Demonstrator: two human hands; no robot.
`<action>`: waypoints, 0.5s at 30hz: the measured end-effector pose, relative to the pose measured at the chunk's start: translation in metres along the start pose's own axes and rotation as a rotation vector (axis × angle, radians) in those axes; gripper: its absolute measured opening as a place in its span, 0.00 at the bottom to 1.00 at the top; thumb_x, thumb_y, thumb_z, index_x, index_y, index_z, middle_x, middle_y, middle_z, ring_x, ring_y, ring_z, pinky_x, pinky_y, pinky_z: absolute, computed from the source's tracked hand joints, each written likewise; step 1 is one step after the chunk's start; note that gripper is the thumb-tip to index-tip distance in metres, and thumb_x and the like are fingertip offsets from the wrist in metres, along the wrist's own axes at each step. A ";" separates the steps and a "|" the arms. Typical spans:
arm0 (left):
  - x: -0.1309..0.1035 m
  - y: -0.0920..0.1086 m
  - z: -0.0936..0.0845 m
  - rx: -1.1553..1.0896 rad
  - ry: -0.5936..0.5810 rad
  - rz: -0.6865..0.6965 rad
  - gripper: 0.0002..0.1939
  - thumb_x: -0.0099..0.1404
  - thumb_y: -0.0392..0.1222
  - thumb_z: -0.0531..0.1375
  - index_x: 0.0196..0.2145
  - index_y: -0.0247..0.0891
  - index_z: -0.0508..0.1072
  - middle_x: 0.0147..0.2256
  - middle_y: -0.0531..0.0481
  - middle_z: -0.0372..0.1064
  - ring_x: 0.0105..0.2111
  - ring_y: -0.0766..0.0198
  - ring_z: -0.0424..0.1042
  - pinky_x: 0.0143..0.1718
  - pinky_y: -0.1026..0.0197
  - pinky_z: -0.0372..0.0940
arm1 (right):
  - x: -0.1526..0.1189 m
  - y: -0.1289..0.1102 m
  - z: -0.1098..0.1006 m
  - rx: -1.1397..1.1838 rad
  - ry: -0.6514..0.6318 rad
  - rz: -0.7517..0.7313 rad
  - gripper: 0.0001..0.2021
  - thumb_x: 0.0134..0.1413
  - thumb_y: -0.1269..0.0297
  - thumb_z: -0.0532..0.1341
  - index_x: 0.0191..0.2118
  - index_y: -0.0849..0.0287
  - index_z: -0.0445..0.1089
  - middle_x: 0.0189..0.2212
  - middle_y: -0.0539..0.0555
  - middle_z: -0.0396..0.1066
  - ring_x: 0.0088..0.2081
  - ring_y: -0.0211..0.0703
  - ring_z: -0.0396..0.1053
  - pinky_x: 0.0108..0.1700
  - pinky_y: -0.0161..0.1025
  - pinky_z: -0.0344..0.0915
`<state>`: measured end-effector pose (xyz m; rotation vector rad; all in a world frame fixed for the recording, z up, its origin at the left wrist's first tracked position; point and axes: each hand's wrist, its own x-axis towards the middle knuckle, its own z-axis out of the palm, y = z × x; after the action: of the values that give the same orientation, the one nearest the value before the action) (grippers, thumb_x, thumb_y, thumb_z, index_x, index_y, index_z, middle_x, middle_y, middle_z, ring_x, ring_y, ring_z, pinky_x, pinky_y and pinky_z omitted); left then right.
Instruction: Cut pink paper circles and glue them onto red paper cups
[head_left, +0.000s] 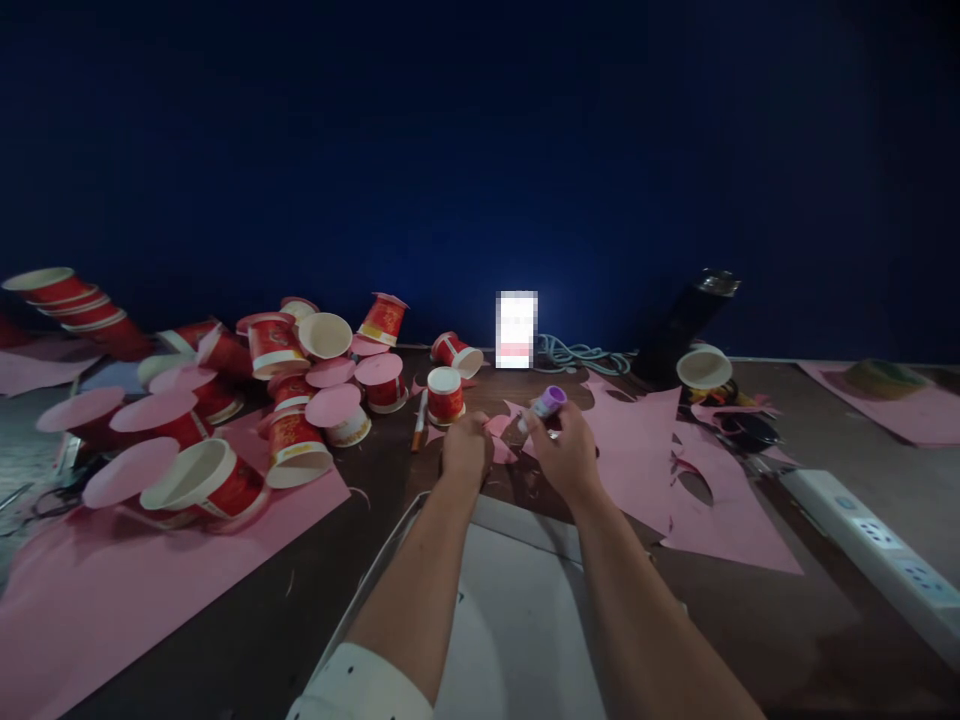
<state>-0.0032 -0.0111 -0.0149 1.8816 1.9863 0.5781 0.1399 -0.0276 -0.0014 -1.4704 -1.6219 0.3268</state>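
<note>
My right hand (564,447) is closed around a small glue stick (553,400), its purple end pointing up and its pale end down toward the table. My left hand (466,450) has its fingers pressed together at a small pink paper piece (498,426); part of that piece is hidden by the fingers. A red paper cup (445,398) with a white top stands just beyond my left hand. Left of it lies an orange-and-white cutter-like stick (419,425). Cut pink paper (634,450) spreads to the right of my right hand.
Many red paper cups, several with pink discs (154,410), crowd the left over a pink sheet (150,600). A lit screen (516,330) and a coiled cable (585,355) are at the back. At right are a dark bottle (682,320), a power strip (877,540) and black-handled scissors (750,432).
</note>
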 end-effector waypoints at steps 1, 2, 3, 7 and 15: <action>0.000 0.000 0.000 0.005 0.000 0.005 0.12 0.62 0.36 0.53 0.37 0.36 0.76 0.36 0.43 0.75 0.37 0.61 0.72 0.38 0.63 0.62 | 0.000 0.000 0.000 0.035 0.039 -0.012 0.13 0.54 0.55 0.58 0.37 0.61 0.67 0.32 0.56 0.70 0.32 0.43 0.67 0.36 0.38 0.61; 0.000 0.000 0.001 0.005 0.002 0.006 0.12 0.62 0.36 0.53 0.37 0.36 0.76 0.36 0.43 0.75 0.37 0.61 0.73 0.39 0.63 0.62 | 0.001 0.001 0.001 0.055 0.050 -0.023 0.14 0.54 0.55 0.58 0.37 0.61 0.68 0.32 0.56 0.70 0.32 0.43 0.67 0.36 0.38 0.62; 0.001 -0.001 0.001 0.003 0.006 0.002 0.12 0.62 0.36 0.53 0.38 0.36 0.76 0.36 0.43 0.75 0.37 0.61 0.73 0.39 0.63 0.62 | 0.000 0.001 0.003 0.060 0.040 -0.022 0.14 0.54 0.55 0.58 0.37 0.61 0.68 0.32 0.56 0.70 0.32 0.43 0.67 0.36 0.38 0.62; 0.000 0.000 0.000 -0.044 0.010 -0.019 0.12 0.64 0.37 0.53 0.39 0.38 0.76 0.37 0.43 0.75 0.38 0.61 0.73 0.39 0.63 0.63 | -0.001 0.004 0.014 -0.018 -0.095 0.039 0.13 0.52 0.55 0.59 0.37 0.60 0.70 0.32 0.56 0.71 0.31 0.43 0.67 0.34 0.37 0.60; -0.001 0.002 -0.001 -0.134 0.018 -0.059 0.13 0.65 0.42 0.53 0.39 0.38 0.76 0.37 0.41 0.76 0.39 0.59 0.74 0.40 0.62 0.63 | -0.002 0.007 0.025 -0.206 -0.292 -0.067 0.10 0.56 0.58 0.57 0.38 0.58 0.70 0.35 0.55 0.73 0.35 0.44 0.68 0.34 0.35 0.56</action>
<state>-0.0019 -0.0123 -0.0132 1.7391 1.9558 0.6957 0.1258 -0.0182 -0.0218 -1.5723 -1.9833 0.3584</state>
